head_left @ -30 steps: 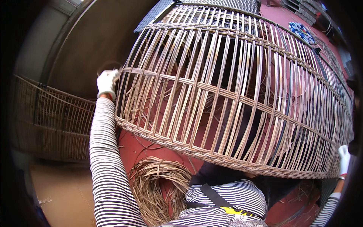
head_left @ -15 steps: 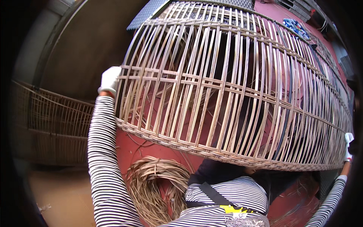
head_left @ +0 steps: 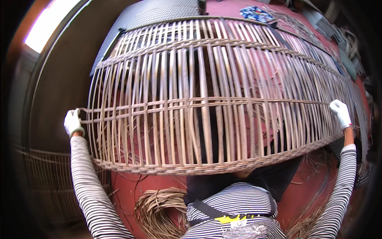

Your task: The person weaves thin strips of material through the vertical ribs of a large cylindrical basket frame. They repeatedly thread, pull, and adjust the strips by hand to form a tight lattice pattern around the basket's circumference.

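A large wicker panel (head_left: 207, 139) spans the view before me, made of upright cane stakes with a braided edge at the bottom. Two thin cane strands (head_left: 179, 104) run across its middle, woven through the stakes. In a white glove, my left hand (head_left: 73, 122) is closed at the panel's left side, gripping the strands where they loop out past the last stake. My right hand (head_left: 340, 113), also gloved, is closed on the strands near the panel's right end. Its fingertips are too small to show how they pinch.
A coil of split cane (head_left: 161, 211) lies on the red floor (head_left: 123, 191) by my body. Another wicker panel (head_left: 51, 179) leans at the left. Grey woven sheeting (head_left: 159, 20) lies beyond the panel, and a blue patterned cloth (head_left: 256, 14) at the far side.
My view has turned right. My right hand has come up from the panel's lower right end onto the middle strands. At the left hand, a strand loop now stands out from the edge.
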The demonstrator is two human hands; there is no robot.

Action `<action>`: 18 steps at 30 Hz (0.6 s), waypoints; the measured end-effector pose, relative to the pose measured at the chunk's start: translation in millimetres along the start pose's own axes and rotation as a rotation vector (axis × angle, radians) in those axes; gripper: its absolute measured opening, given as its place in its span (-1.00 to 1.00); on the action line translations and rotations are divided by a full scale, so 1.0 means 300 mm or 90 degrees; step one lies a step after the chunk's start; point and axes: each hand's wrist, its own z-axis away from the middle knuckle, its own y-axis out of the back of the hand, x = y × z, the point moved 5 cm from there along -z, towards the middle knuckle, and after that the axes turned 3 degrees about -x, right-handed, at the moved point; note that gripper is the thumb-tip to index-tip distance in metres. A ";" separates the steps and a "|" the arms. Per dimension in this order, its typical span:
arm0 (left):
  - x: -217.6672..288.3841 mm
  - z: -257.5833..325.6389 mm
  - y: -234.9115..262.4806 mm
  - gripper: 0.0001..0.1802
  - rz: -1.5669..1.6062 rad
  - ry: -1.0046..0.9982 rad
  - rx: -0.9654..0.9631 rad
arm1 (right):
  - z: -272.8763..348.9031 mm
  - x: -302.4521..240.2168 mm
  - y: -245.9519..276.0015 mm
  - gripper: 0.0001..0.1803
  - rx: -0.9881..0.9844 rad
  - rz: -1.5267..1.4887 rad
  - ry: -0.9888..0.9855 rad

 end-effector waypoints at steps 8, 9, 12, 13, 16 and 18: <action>0.194 0.018 0.075 -0.48 -0.499 -0.118 -0.146 | 0.080 -0.094 -0.002 -0.79 -0.062 -0.147 0.014; 0.332 0.059 0.095 -0.51 -0.612 -0.183 -0.137 | 0.087 -0.104 0.004 -0.79 -0.065 -0.194 0.031; 0.872 0.338 0.123 -0.58 -0.286 -0.538 -0.002 | 0.115 -0.145 0.034 -0.79 -0.054 -0.228 0.064; 1.042 0.467 0.111 -0.58 -0.195 -0.644 0.012 | 0.127 -0.164 0.041 -0.79 -0.072 -0.270 0.079; 1.443 0.849 0.000 -0.66 -0.026 -0.764 -0.166 | 0.171 -0.203 0.052 -0.80 -0.059 -0.276 0.085; 1.635 1.098 -0.091 -0.69 0.030 -0.871 -0.282 | 0.200 -0.214 0.040 -0.79 -0.056 -0.323 0.076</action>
